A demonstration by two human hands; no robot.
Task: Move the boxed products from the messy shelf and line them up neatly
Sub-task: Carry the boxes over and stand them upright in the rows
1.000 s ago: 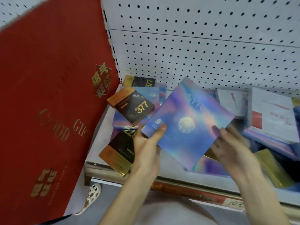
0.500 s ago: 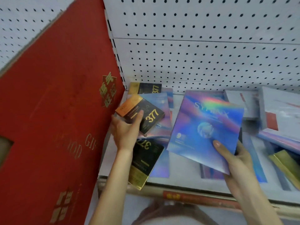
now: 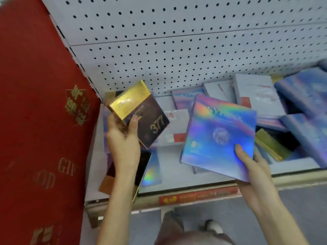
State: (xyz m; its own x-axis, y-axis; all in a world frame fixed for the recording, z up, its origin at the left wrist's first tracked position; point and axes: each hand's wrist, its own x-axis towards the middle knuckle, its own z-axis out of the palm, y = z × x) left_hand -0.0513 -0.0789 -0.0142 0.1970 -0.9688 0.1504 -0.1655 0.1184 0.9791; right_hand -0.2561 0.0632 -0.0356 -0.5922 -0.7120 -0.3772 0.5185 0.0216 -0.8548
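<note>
While the black-and-gold 377 box (image 3: 141, 114) is gripped by the curled left hand (image 3: 123, 138), the holographic box (image 3: 219, 135) is pinched at its near-right corner by the right hand (image 3: 251, 167) above the shelf (image 3: 194, 184)

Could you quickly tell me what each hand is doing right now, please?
Left hand: holding the black-and-gold 377 box.
Right hand: holding the holographic box.

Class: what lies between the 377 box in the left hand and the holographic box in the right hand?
In the head view, a white box with red markings lies flat on the shelf between the 377 box and the holographic box.
</note>
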